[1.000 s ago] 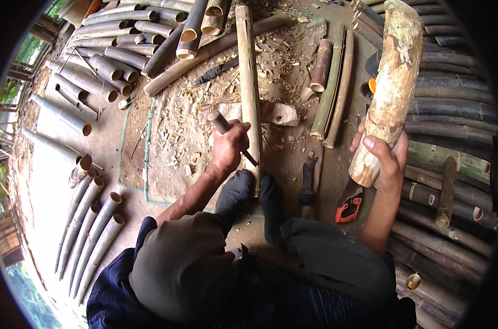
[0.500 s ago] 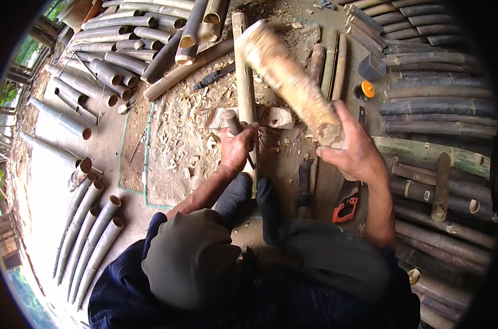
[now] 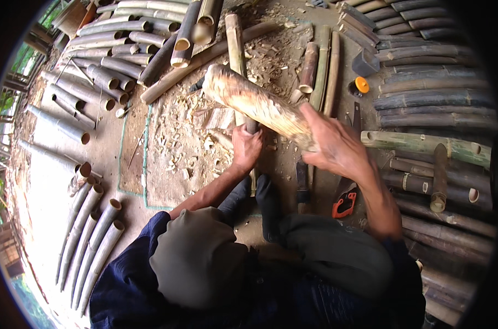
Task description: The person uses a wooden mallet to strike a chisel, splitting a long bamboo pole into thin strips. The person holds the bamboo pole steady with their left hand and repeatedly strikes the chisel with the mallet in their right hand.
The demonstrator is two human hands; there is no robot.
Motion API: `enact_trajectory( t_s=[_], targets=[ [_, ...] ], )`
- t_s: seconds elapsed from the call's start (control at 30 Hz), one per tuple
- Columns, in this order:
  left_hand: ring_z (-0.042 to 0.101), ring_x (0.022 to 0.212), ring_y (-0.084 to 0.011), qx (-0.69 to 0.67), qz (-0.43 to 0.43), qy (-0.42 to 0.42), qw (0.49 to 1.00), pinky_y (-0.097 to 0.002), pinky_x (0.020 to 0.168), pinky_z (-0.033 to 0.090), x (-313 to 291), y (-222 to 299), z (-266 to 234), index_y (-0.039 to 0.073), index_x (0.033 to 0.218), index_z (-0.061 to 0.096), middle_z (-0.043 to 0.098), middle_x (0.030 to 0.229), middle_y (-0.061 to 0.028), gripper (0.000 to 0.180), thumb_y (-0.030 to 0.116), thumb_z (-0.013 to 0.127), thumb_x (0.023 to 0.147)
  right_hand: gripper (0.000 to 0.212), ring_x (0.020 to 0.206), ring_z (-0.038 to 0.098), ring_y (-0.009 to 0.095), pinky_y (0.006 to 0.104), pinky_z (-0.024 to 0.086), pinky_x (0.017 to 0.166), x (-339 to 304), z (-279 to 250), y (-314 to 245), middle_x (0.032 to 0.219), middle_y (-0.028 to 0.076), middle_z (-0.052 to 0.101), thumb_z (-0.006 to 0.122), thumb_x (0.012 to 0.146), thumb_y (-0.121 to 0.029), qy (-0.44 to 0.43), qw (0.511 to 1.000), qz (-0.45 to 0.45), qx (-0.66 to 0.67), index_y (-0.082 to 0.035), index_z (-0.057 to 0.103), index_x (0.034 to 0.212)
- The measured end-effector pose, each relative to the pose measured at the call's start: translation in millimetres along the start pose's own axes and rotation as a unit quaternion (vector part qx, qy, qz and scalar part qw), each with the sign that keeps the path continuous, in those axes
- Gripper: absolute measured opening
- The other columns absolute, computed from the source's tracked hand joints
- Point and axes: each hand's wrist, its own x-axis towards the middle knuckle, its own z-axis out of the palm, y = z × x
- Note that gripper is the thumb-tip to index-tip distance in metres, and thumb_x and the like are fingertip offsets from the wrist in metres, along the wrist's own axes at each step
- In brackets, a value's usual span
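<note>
My right hand (image 3: 337,143) grips the lower end of a thick rough wooden club (image 3: 254,101), which now lies tilted across to the upper left. Under the club, my left hand (image 3: 246,147) is closed on a dark tool handle (image 3: 252,126) set against a long upright bamboo strip (image 3: 236,44). The tool's blade is hidden by the club. My two dark-socked feet (image 3: 257,194) rest just below the left hand, against the strip's lower end.
Wood chips cover a mat (image 3: 175,148) to the left. Cut bamboo poles lie stacked at upper left (image 3: 90,77), lower left (image 3: 90,241) and along the right (image 3: 435,104). An orange-handled tool (image 3: 345,204) and an orange cap (image 3: 362,84) lie on the right.
The right hand has swung the club down from upright at the right to a low slant over the left hand. The left hand has stayed on the tool at the strip.
</note>
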Motion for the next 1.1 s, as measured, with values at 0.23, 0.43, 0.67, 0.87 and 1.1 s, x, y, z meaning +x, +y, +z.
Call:
enact_trajectory(
  t_s=[0.23, 0.43, 0.67, 0.87, 1.1],
  targets=[
    [0.047, 0.057, -0.0059, -0.162, -0.180, -0.004, 0.970, -0.0289, 0.049, 0.038, -2, 59, -5, 0.000, 0.081, 0.068, 0.056, 0.064, 0.0038, 0.021, 0.013, 0.068, 0.097, 0.068, 0.111, 0.066, 0.035, 0.0446, 0.056, 0.095, -2, -12, 12, 0.125, 0.026, 0.061, 0.076, 0.078, -0.010, 0.146, 0.970, -0.029, 0.194, 0.005, 0.041, 0.135],
    [0.057, 0.060, -0.0082, -0.241, -0.155, 0.012, 0.958, -0.0255, 0.051, 0.043, 3, 55, -9, 0.001, 0.082, 0.069, 0.063, 0.068, -0.0029, 0.015, 0.011, 0.068, 0.093, 0.077, 0.113, 0.065, 0.040, 0.0446, 0.051, 0.097, 1, 31, 27, 0.124, 0.032, 0.062, 0.074, 0.076, -0.019, 0.041, 0.997, -0.019, 0.058, 0.007, 0.039, 0.139],
    [0.042, 0.041, -0.0109, -0.293, -0.237, 0.033, 0.925, -0.0273, 0.041, 0.031, 2, 40, -42, 0.007, 0.061, 0.055, 0.050, 0.052, -0.0015, 0.027, 0.011, 0.066, 0.086, 0.091, 0.127, 0.051, 0.022, 0.0345, 0.042, 0.108, -16, 42, 51, 0.136, 0.018, 0.054, 0.080, 0.078, -0.013, 0.127, 0.926, -0.005, 0.356, 0.007, 0.031, 0.152],
    [0.035, 0.042, -0.0103, -0.395, -0.276, 0.034, 0.875, -0.0283, 0.040, 0.027, 5, 19, -53, 0.009, 0.066, 0.048, 0.042, 0.055, 0.0008, 0.025, 0.009, 0.064, 0.085, 0.088, 0.125, 0.050, 0.019, 0.0341, 0.043, 0.106, -33, 50, 57, 0.139, 0.013, 0.051, 0.079, 0.079, -0.009, 0.130, 0.888, 0.023, 0.441, 0.004, 0.031, 0.152],
    [0.029, 0.042, -0.0101, -0.441, -0.318, 0.019, 0.839, -0.0296, 0.043, 0.024, 17, -4, -59, 0.013, 0.066, 0.045, 0.034, 0.054, 0.0037, 0.028, 0.016, 0.059, 0.090, 0.088, 0.120, 0.053, 0.018, 0.0332, 0.045, 0.103, -37, 59, 60, 0.133, 0.012, 0.053, 0.080, 0.076, -0.007, 0.122, 0.839, 0.065, 0.527, 0.002, 0.033, 0.150]
  ],
)
